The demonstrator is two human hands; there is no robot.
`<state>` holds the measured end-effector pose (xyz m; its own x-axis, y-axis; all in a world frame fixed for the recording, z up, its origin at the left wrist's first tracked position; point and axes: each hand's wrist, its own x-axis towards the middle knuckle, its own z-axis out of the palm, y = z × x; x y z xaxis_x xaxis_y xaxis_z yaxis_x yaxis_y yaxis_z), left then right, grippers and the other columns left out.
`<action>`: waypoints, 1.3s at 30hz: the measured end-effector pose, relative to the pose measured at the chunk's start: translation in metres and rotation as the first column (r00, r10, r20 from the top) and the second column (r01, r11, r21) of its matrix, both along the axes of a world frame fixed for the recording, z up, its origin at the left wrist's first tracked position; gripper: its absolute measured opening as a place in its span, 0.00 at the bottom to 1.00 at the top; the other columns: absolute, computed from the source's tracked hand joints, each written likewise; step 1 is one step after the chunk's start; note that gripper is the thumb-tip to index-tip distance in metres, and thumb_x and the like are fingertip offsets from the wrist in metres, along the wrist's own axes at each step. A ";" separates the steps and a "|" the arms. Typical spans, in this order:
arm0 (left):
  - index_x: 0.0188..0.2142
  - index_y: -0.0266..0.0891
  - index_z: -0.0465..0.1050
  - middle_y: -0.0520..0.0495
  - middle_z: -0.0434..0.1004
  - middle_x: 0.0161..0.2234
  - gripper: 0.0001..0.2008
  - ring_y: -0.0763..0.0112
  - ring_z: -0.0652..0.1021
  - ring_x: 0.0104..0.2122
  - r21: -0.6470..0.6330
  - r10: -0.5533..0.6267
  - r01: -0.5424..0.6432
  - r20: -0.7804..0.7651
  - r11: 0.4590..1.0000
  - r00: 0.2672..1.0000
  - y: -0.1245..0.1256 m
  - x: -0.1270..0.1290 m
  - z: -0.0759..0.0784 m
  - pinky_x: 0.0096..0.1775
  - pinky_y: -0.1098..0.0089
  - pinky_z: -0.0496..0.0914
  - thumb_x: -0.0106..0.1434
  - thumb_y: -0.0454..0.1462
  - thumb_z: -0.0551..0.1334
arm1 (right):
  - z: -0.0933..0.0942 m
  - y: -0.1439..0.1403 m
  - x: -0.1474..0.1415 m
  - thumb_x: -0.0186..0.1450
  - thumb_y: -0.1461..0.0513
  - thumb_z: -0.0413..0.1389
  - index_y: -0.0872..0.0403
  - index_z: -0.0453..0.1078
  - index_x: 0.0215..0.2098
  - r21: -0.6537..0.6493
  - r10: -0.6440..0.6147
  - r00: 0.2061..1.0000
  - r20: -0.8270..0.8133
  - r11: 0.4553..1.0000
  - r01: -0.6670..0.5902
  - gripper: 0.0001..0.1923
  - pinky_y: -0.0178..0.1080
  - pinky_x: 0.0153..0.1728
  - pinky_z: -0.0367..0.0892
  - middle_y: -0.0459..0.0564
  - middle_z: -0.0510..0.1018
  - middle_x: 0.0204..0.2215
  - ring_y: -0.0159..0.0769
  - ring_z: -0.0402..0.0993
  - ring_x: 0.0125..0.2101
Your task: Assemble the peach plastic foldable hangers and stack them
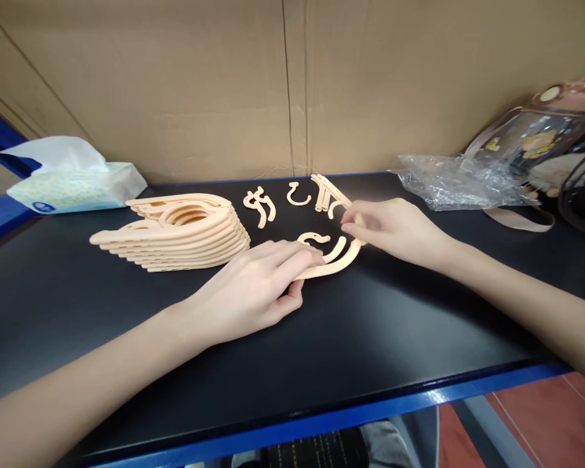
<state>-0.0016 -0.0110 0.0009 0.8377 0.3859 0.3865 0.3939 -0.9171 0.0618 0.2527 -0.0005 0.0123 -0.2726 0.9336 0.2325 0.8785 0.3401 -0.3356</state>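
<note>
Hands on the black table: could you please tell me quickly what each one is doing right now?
Left hand: closed on one end of the curved peach hanger piece.
Right hand: fingers pinching the piece's other end.

head view | looks forward-down | close over black tabletop point(322, 351)

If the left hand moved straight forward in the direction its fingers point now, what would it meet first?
The left hand points right and slightly away, along the curved hanger piece it already holds. Straight on, it would probably first meet the right hand, which grips the piece's far end. Depth is hard to judge.
</note>
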 end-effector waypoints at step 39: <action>0.48 0.36 0.68 0.43 0.70 0.43 0.11 0.63 0.71 0.40 0.177 0.156 -0.145 -0.049 0.973 0.987 0.013 -0.007 0.002 0.40 0.64 0.69 0.68 0.31 0.53 | 0.001 -0.015 -0.010 0.68 0.58 0.50 0.51 0.70 0.39 -0.068 0.449 0.891 0.059 0.893 -0.445 0.08 0.33 0.27 0.55 0.41 0.75 0.29 0.28 0.66 0.23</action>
